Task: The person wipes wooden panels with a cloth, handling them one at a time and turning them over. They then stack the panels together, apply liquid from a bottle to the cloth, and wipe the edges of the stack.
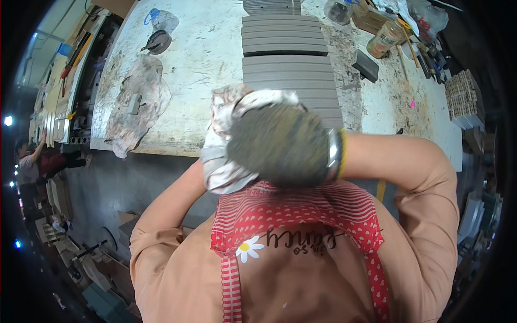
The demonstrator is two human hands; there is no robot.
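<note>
A white, dirt-stained rag point(222, 137) is bunched up in front of my chest, over the near edge of the worktable point(199, 121). My right hand point(280, 142), in a dark, soiled work glove with a yellow cuff edge, closes around the rag; its back faces up and its fingertips are hidden. My left forearm point(186, 188) runs up to the rag, which hides the left hand and its fingers. Just beyond both hands lie grey grooved panels point(288, 75) in a column, with a dark gap between two of them.
On the left, a stained cloth point(142, 102) carries a small grey block point(134, 104), with a dark round dish point(158, 42) farther back. A dark block point(365, 65), a bottle point(385, 39) and a carton point(371, 19) stand at right. Another person point(46, 156) is far left.
</note>
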